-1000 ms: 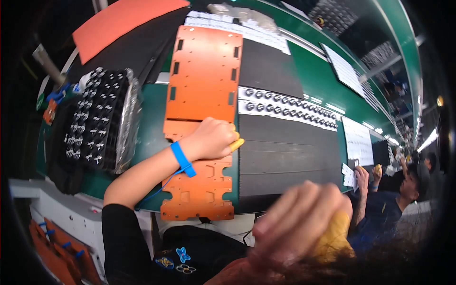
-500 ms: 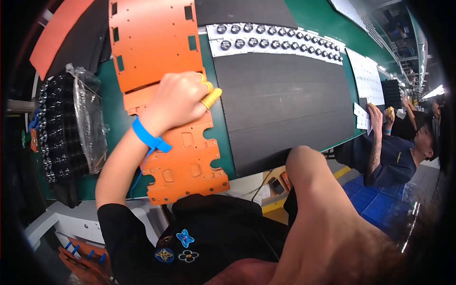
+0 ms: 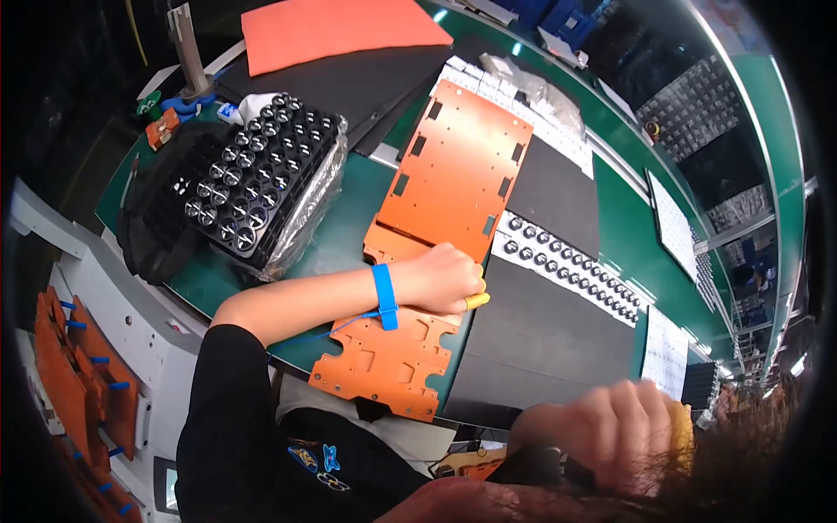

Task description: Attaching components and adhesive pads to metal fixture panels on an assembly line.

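Observation:
My left hand (image 3: 440, 279), wearing a blue wrist strap (image 3: 384, 296) and yellow finger cots, is closed over a stepped orange plate (image 3: 392, 349) with cut-outs and holes. Whatever the fist may hold is hidden under the palm. Beyond it lies a flat orange panel (image 3: 458, 170) with rectangular slots, its near edge meeting the stepped plate. At the lower right my right hand (image 3: 623, 436) is raised beside some hair, fingers curled together, a yellow cot on one of them. Its fingertips are hidden, so I cannot see anything in its grasp.
Left of the plates stands a black tray (image 3: 261, 174) of shiny round parts in clear film. A dark mat (image 3: 549, 327) and a white strip (image 3: 571, 270) with rows of black round parts lie right. A salmon sheet (image 3: 340, 35) is at the back; orange panels (image 3: 87, 375) stand lower left.
The view has swung left, bringing more of the tray and bench into sight; the co-worker has left the frame. My right hand has come into view, raised. My left fist stays over the plate.

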Motion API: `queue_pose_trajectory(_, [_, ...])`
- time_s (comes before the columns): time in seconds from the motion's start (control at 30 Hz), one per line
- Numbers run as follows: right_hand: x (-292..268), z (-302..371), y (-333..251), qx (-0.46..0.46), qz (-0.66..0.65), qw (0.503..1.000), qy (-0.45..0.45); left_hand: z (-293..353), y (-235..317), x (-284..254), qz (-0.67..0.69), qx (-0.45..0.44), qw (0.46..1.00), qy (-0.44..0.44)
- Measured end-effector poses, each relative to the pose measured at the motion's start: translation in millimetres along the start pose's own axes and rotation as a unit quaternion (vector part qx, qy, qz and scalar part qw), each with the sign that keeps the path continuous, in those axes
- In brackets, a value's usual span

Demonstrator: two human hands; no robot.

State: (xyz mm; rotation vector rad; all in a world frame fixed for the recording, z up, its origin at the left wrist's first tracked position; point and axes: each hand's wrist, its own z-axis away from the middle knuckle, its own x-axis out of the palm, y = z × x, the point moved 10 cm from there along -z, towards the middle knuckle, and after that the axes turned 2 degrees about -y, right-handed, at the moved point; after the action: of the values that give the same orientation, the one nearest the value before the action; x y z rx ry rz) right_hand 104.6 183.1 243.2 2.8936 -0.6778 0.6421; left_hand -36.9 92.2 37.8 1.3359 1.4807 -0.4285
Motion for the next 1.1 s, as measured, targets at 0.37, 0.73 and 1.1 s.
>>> queue_pose_trajectory(0.37, [24, 77, 124, 0.551, -0.157, 0.819, 0.029, -21, 4, -11, -0.006, 0.036, 0.999, 0.011])
queue_pose_trajectory(0.73, [25, 81, 123, 0.462, -0.176, 0.865, 0.084, -19, 5, -5, -0.025, 0.008, 0.999, -0.027])
queue_pose_trajectory(1.1, [11, 94, 118, 0.483, -0.034, 0.874, -0.046, -18, 6, -10, -0.020, 0.021, 0.999, -0.015])
